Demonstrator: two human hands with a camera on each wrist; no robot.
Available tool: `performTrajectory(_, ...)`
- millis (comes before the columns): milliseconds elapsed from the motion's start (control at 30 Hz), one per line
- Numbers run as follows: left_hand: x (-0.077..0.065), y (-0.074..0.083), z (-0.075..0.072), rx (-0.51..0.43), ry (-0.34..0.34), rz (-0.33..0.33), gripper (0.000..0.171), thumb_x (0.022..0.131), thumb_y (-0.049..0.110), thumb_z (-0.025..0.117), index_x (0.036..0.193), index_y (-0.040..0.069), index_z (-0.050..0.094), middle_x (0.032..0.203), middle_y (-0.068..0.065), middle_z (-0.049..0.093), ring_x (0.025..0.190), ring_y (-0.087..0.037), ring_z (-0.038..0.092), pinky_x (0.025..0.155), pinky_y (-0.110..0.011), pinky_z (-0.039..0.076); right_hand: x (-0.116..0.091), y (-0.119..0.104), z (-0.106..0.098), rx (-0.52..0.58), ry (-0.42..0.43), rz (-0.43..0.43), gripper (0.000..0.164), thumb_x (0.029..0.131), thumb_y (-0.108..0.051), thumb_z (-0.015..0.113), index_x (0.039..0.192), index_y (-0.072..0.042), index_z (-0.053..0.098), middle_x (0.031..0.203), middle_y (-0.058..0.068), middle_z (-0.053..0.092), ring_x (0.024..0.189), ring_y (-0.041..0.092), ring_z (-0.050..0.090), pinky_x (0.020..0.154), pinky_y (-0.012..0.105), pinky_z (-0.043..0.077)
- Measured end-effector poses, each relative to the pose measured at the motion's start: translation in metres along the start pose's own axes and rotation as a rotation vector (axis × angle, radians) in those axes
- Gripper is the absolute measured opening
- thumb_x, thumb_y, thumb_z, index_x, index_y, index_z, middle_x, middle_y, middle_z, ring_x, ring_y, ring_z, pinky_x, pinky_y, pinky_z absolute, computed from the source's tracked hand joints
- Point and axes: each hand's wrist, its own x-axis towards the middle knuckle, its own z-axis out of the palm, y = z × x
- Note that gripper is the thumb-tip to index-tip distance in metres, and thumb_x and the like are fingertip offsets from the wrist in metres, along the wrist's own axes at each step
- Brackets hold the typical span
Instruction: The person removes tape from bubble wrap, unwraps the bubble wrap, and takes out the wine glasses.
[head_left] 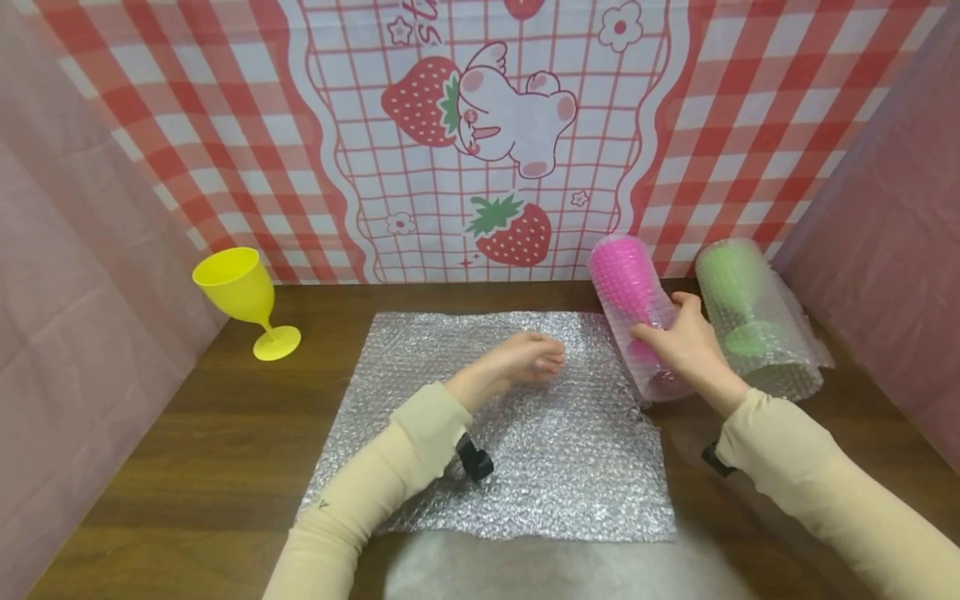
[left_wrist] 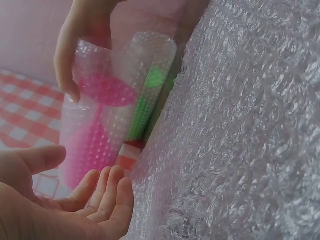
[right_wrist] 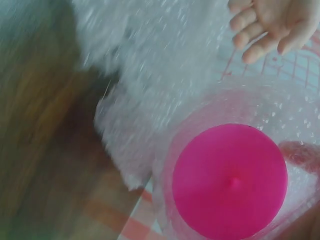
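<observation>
My right hand (head_left: 692, 348) grips a pink goblet (head_left: 624, 275) rolled in clear bubble wrap, thumb on one side and fingers on the other. Looking into the open end of that roll, the right wrist view shows the goblet's round pink base (right_wrist: 230, 182). Over a flat sheet of bubble wrap (head_left: 570, 475), my left hand (head_left: 517, 360) holds nothing, its fingers relaxed. The left wrist view has its palm turned up near the bowl end of the pink goblet (left_wrist: 92, 150). Just right of my right hand lies a green goblet (head_left: 727, 279), also wrapped.
An unwrapped yellow goblet (head_left: 236, 285) stands at the left on the brown wooden table (head_left: 172, 454). A red checked strawberry cloth (head_left: 517, 108) hangs along the back. Pink curtains (head_left: 892, 225) close off both sides.
</observation>
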Motion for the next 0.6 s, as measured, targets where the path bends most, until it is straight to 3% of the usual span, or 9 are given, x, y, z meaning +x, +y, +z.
performTrajectory(200, -0.001, -0.001, -0.003, -0.068, -0.006, -0.003, 0.041, 0.090, 0.020, 0.052, 0.124, -0.003, 0.048, 0.122, -0.023, 0.053, 0.110, -0.034, 0.054, 0.092, -0.038, 0.047, -0.009, -0.012, 0.008, 0.113, -0.052, 0.018, 0.084, 0.085, -0.039, 0.055, 0.141, 0.004, 0.010, 0.134, 0.035, 0.031, 0.119, 0.043, 0.037, 0.097, 0.053, 0.034)
performTrajectory(333, 0.000, 0.000, -0.007, -0.137, -0.002, 0.009, 0.044, 0.092, 0.024, 0.048, 0.127, -0.004, 0.045, 0.127, -0.024, 0.049, 0.115, -0.036, 0.050, 0.097, -0.041, 0.042, -0.013, -0.020, 0.015, 0.281, -0.099, 0.034, 0.080, 0.085, -0.034, 0.055, 0.140, 0.004, 0.011, 0.137, 0.030, 0.030, 0.119, 0.037, 0.039, 0.096, 0.043, 0.037)
performTrajectory(500, -0.001, 0.002, -0.012, -0.198, 0.004, 0.031, 0.049, 0.094, 0.026, 0.045, 0.130, -0.006, 0.040, 0.131, -0.026, 0.045, 0.118, -0.038, 0.047, 0.100, -0.044, 0.038, -0.017, -0.028, 0.023, 0.478, -0.139, 0.050, 0.072, 0.086, -0.028, 0.055, 0.137, 0.005, 0.015, 0.130, 0.026, 0.039, 0.093, 0.012, 0.054, 0.078, 0.020, 0.047)
performTrajectory(600, -0.002, 0.001, -0.014, -0.212, 0.009, 0.033, 0.051, 0.093, 0.027, 0.047, 0.130, -0.006, 0.040, 0.130, -0.026, 0.046, 0.118, -0.038, 0.047, 0.100, -0.043, 0.039, -0.018, -0.030, 0.028, 0.547, -0.150, 0.041, 0.066, 0.086, -0.024, 0.054, 0.133, 0.007, 0.021, 0.118, 0.019, 0.048, 0.077, 0.000, 0.055, 0.070, 0.017, 0.049)
